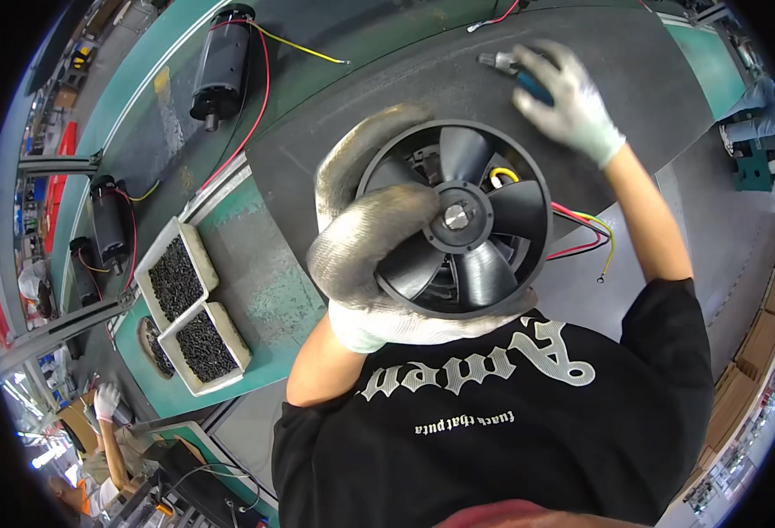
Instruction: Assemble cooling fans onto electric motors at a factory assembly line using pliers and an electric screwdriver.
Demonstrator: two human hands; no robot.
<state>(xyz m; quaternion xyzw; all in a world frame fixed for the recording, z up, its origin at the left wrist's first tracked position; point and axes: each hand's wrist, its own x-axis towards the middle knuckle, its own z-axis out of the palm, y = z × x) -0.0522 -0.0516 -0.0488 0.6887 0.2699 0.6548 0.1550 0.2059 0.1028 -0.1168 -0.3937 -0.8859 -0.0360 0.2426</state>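
A black fan in a round housing is facing up between the person's chest and the dark table. The gloved left hand is wrapping around its left side, gripping it and hiding some blades. At far right, the gloved right hand is bending over a blue-handled tool, covering much of it; I cannot tell whether it is gripping. Wires are trailing right, their starts hidden.

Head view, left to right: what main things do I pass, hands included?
Dark motor toward the left rim → lower white tray of small black parts → black fan in the left gloved hand → right gloved hand holding a blue-handled tool.
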